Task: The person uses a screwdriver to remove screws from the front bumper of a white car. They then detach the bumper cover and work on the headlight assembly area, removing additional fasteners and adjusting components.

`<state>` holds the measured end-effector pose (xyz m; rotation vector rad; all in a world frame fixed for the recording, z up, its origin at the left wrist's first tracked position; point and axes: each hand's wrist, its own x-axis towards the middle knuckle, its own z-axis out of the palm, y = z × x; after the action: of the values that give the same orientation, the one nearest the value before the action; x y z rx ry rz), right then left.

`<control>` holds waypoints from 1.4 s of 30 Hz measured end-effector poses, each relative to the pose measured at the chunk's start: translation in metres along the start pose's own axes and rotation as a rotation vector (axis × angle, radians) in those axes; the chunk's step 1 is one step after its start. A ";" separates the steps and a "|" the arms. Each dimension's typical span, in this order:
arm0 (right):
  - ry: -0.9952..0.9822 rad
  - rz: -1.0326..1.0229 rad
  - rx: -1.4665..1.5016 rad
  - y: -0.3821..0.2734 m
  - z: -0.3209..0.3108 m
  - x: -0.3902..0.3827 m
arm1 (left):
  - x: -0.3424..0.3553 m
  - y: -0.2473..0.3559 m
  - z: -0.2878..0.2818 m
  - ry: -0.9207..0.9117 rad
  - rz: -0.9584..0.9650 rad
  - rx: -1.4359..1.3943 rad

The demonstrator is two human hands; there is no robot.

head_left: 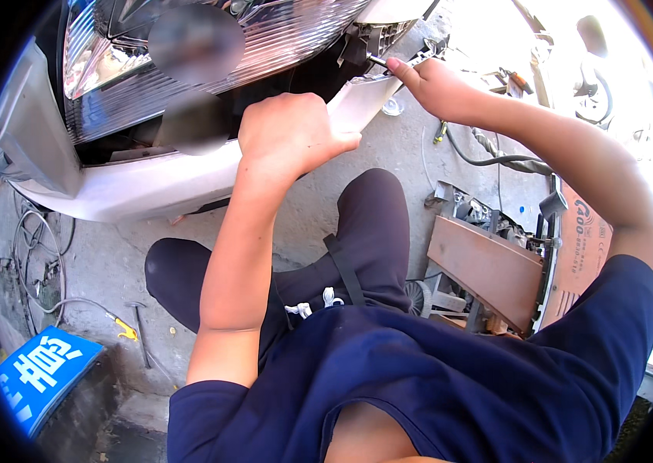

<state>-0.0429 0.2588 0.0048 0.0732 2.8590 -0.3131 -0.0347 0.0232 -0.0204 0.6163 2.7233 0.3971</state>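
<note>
**A:** What's closest to the lens, and what are the hands up to?

**B:** Closest is the navy shirt (388, 363) at 6 o'clock, then dark trousers (373, 224), knees bent. Left hand (288, 131) sits near 11 o'clock, curled up at the white bumper (141, 181), thumb poking toward 3. Right hand (436, 85), at 1 o'clock, pinches a slim dark rod (377, 60) at the bumper's end. The bumper itself sweeps from roughly 9 round to 1, under the big headlight (296, 46).

**A:** Any tips for working that corner?

**B:** IMO brace the bumper with the left so the corner can't wobble, and line the rod up straight with whatever it meets. Light pressure, I'd say; that thin edge looks like it could crack or scratch. And leave some space between the rod and the lamp lens.

**A:** What can't you make out?

**B:** Left fingers are folded out of sight, so can't tell if they're clamping the bumper or just resting. The rod's tip gets lost in the dark bracket (353, 46), so no clue what it touches. Blurred grey patches (195, 42) cover part of the lamp, whose top is cut off around 11. Way out at 2, the background (573, 54) is mostly blown out.
</note>
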 end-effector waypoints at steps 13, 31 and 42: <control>0.046 -0.087 -0.233 -0.007 -0.014 -0.028 | -0.002 -0.001 -0.002 0.040 0.025 -0.016; 0.011 0.074 -0.137 -0.001 0.002 0.004 | -0.004 -0.004 -0.004 0.018 0.077 -0.058; -0.348 0.250 0.089 -0.015 -0.023 0.004 | -0.006 -0.008 0.001 0.066 0.090 -0.091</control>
<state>-0.0538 0.2497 0.0287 0.3534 2.4580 -0.3618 -0.0320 0.0133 -0.0220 0.7152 2.7282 0.5692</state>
